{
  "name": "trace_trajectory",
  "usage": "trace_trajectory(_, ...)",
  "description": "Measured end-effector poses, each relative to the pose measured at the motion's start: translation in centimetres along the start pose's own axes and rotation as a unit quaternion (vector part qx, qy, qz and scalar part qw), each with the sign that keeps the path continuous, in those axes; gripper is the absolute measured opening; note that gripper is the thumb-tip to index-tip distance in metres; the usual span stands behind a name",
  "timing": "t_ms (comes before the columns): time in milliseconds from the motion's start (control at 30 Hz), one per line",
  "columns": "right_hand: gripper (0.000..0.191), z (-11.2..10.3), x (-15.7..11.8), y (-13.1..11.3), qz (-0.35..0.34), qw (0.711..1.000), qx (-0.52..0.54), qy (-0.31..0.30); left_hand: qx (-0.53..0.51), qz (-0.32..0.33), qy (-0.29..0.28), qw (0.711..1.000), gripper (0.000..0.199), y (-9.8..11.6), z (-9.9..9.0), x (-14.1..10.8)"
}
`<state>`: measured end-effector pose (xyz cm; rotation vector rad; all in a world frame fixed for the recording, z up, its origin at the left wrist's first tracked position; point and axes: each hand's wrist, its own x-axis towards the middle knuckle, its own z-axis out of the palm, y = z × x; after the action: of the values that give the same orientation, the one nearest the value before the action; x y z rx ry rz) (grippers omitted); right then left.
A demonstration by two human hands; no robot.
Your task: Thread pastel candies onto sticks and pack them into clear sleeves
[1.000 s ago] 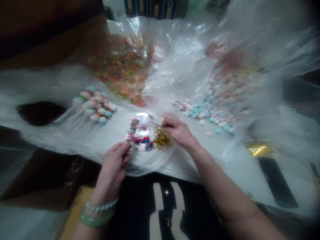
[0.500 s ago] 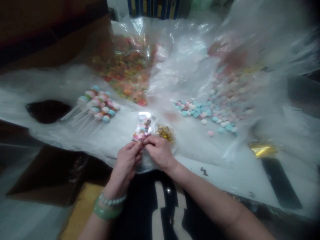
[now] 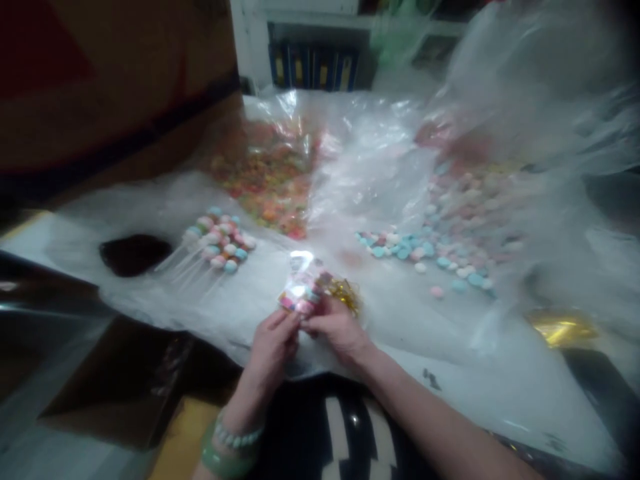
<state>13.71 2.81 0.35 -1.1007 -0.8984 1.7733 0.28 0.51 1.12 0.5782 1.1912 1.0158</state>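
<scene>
My left hand (image 3: 274,347) and my right hand (image 3: 340,327) meet at the middle of the table's near side, fingers pinched. Between them they hold the lower end of a small clear candy bag (image 3: 300,283) with a shiny upper part and pink and blue pieces in it. Just behind my right hand lies a bunch of gold twist ties (image 3: 346,293), partly hidden by it. To the left, a pile of candy skewers (image 3: 223,239) on white sticks rests on the plastic sheet. My fingertips are blurred.
Orange and green gummies (image 3: 270,193) lie in clear plastic at the back. Pink, white and blue candies (image 3: 405,247) spread to the right. A dark object (image 3: 135,255) sits at left, gold foil (image 3: 563,328) at right. A large cardboard box (image 3: 125,87) stands at back left.
The view has tilted up, so everything sits lower and a shelf shows at the back. My right hand has turned and shifted up along the bag's side; both hands still hold it.
</scene>
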Motion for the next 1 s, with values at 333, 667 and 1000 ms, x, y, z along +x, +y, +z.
trace_trajectory(333, 0.028, 0.9, -5.4, -4.4, -0.378, 0.837, -0.363, -0.16, 0.175, -0.083, -0.266, 0.944, 0.031, 4.9, -3.2, -1.9)
trace_trajectory(667, 0.023, 4.7, -2.2, -9.3, -0.467, 0.679, -0.561, -0.086, 0.609, 0.335, 0.144, 0.705, 0.02, 8.8, -0.4, -6.2)
trace_trajectory(1000, 0.023, 5.4, -0.2, -4.1, -0.309, 0.891, -0.308, -0.124, -0.06, 0.106, 0.015, 0.992, 0.056, 3.7, -3.2, -2.2)
